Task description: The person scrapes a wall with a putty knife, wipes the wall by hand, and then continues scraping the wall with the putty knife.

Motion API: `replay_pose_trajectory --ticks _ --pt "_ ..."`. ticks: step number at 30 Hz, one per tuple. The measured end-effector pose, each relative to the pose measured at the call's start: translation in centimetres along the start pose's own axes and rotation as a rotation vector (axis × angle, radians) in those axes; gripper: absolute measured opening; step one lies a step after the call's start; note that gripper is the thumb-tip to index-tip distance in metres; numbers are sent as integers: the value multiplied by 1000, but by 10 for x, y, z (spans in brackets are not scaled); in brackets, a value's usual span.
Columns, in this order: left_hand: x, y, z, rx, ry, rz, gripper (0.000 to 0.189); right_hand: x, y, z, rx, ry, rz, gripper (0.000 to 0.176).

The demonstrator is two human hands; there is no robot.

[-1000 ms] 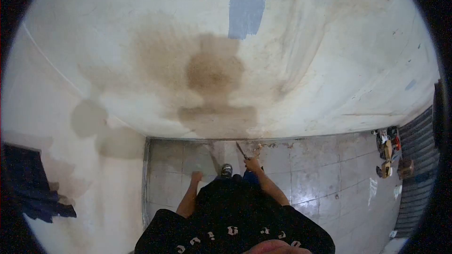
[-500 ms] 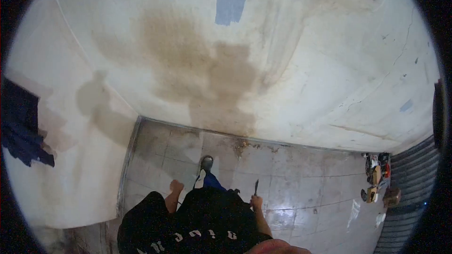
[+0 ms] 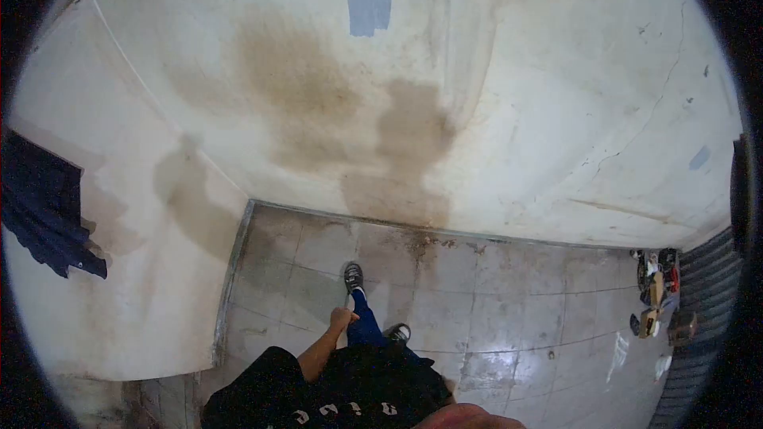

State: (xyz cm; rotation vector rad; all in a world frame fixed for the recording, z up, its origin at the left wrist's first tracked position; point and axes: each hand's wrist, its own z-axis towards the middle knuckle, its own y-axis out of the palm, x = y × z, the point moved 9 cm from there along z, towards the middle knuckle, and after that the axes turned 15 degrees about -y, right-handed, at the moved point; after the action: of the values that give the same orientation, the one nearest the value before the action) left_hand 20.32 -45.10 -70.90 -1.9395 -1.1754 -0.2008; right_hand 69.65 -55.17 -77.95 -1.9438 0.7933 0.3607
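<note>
My left hand [image 3: 342,318] hangs low in front of my body, beside my blue trouser leg [image 3: 364,319]. Its fingers look curled together; whether anything is in them is too small to make out. My right hand is hidden behind my black shirt [image 3: 373,385], so the slim, dark-bladed tool it held earlier is out of sight too. One dark shoe [image 3: 354,276] is stepped forward on the tiled floor [image 3: 509,318], and the other shoe [image 3: 400,334] shows further back.
Ahead stands a stained, cracked wall [image 3: 548,111] with a grey-blue patch [image 3: 370,5]. Dark cloth [image 3: 48,202] hangs on the left. Debris [image 3: 429,243] lies along the wall's base. Assorted items [image 3: 653,290] sit by a ribbed shutter [image 3: 703,310] on the right.
My left hand has swung forward and right, toward my leg. The right hand with its tool has gone back out of sight. A second shoe has come into view as I walk.
</note>
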Motion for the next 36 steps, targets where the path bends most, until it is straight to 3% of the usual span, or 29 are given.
replay_pose_trajectory --ticks 2,3,5,6,8,10,14,17,19,21,23,25,26,28,29,33,36 --pt "-23 2 -7 -109 -259 -654 34 -30 -24 22 209 -240 116 31" --pt "-47 12 10 -85 -366 -661 35 -52 -32 42 284 -327 238 31" --pt "-100 26 45 -33 -586 -674 36 -84 -14 92 57 99 768 28" --pt "-98 19 40 -45 -565 -796 35 -146 -39 109 124 -114 878 27" --pt "-70 -27 27 -63 -495 -1038 32 -252 -63 149 77 -182 854 25" --pt "-52 -65 31 23 -497 -1073 30 -357 -84 190 -15 -372 616 26" --pt "-6 -141 55 139 -403 -1034 29 -562 -141 196 42 -531 762 19" --pt "33 -216 104 245 -257 -671 30 -686 -179 178 32 -739 924 25" --pt "85 -270 134 866 452 -92 29 -744 -200 164 66 -846 986 31" --pt "186 -359 83 572 318 -659 33 -786 -221 148 110 -971 1012 36" --pt "294 -433 32 525 414 -708 42 -816 -237 133 139 -1003 1038 40" --pt "404 -492 -22 764 819 -241 52 -844 -256 117 164 -1046 1060 42" --pt "453 -508 -49 792 872 -64 60 -858 -266 108 175 -1069 1068 42" --pt "528 -521 -99 842 1243 161 71 -880 -281 100 203 -1120 1070 41" --pt "555 -521 -105 864 1322 294 73 -891 -288 99 217 -1152 1060 40" --pt "617 -524 -107 864 1634 512 68 -921 -307 97 247 -1237 1049 42" --pt "636 -525 -101 854 1737 740 49 -927 -313 95 240 -1219 1108 42"
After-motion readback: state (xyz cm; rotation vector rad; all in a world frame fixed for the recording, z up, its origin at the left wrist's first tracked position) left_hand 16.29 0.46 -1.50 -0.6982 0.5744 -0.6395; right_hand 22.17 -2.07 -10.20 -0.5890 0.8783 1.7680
